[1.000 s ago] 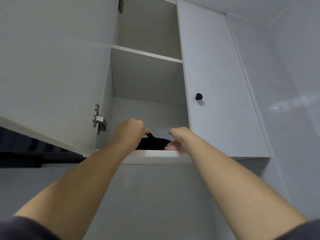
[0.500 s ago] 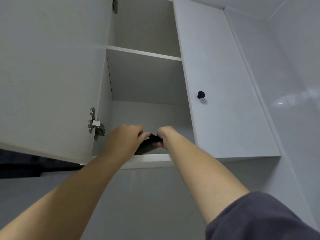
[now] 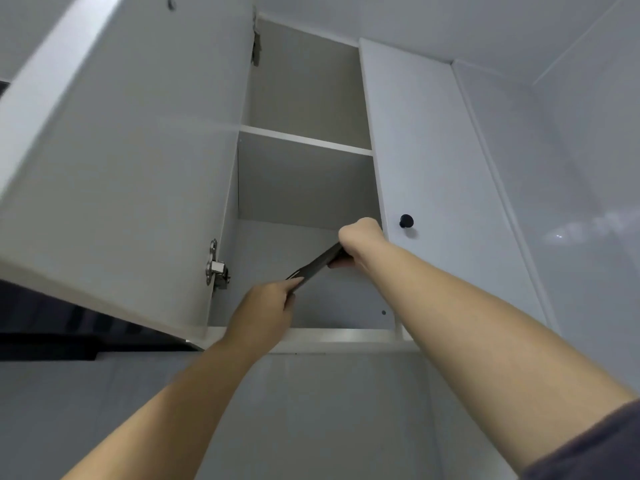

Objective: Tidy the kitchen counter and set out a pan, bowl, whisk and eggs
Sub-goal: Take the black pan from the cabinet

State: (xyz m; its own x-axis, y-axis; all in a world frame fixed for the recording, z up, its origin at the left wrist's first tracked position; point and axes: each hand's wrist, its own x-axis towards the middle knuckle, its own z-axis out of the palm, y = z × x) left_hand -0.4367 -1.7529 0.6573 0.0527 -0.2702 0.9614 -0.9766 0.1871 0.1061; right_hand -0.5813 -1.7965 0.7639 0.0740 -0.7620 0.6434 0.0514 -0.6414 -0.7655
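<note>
I look up into an open white wall cabinet (image 3: 346, 336). A black flat object (image 3: 317, 265), seen edge-on and tilted up to the right, hangs inside the lower compartment. My left hand (image 3: 266, 306) grips its lower left end. My right hand (image 3: 360, 240) grips its upper right end, close to the closed right door. What the object is cannot be told from this angle. No bowl, whisk or eggs are in view.
The left cabinet door (image 3: 121, 168) stands swung open overhead, its metal hinge (image 3: 216, 268) just left of my left hand. The closed right door has a black knob (image 3: 406, 221). A middle shelf (image 3: 304, 140) spans the cabinet above. Glossy white wall lies to the right.
The black object was lying low on the bottom shelf; now it is lifted and tilted. My right hand rose up and right, my left hand dropped lower. The view shifted.
</note>
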